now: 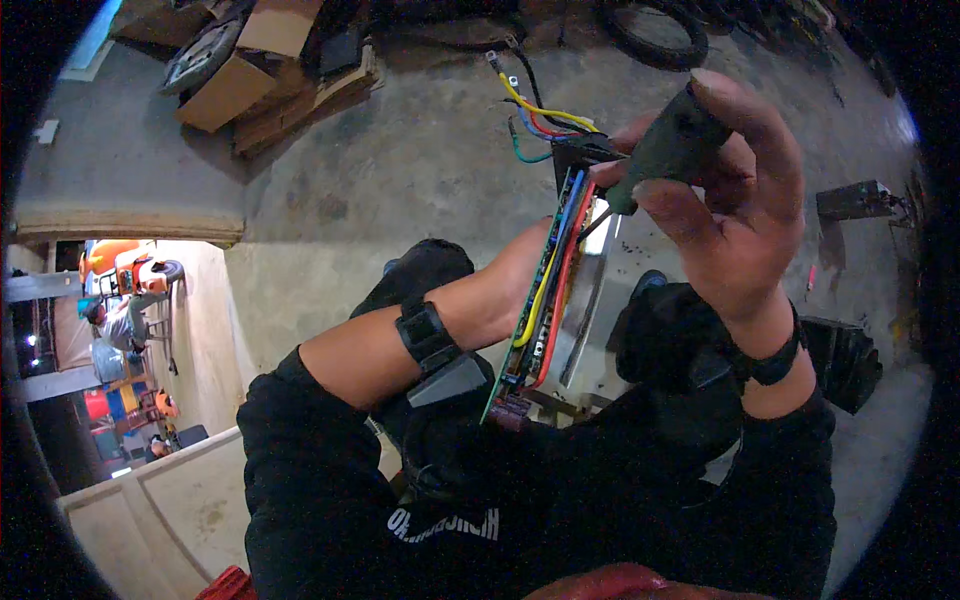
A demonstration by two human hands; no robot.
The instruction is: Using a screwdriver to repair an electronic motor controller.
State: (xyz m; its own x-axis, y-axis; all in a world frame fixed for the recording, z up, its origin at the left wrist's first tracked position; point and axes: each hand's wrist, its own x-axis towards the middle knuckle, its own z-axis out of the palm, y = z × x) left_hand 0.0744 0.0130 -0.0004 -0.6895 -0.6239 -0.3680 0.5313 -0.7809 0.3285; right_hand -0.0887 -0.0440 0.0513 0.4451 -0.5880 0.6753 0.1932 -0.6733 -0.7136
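Our right hand [735, 215], wrapped in a black wristband [775, 362], has its thumb and fingers clamped on the dark handle of a screwdriver [668, 150] above a grey workshop floor [370, 180]. The tool's thin shaft slants down and leftward from that hand, its end meeting the narrow wired assembly beside a red wire [566, 285]. The assembly's long circuit board [547, 262] stands tilted between our two hands, its near end reaching back toward our black-clad lap. Our left hand [522, 268] lies behind the board, just to its left; the fingers are mostly hidden, and we cannot tell how tightly they close. A second black band [428, 335] circles the left wrist. A yellow wire [537, 310] runs along the board's face. Beyond the left hand, at the assembly's far end, loose leads [545, 110] in yellow, red, blue, green and black fan out. Farther off to that hand's left lie flattened cardboard boxes [250, 85]; well ahead of the right hand rests a black tyre [655, 35]. To the right hand's right sits a metal box [855, 200]. Far left of our left hand, through an opening, another person [122, 322] appears near an orange motorcycle [135, 268].
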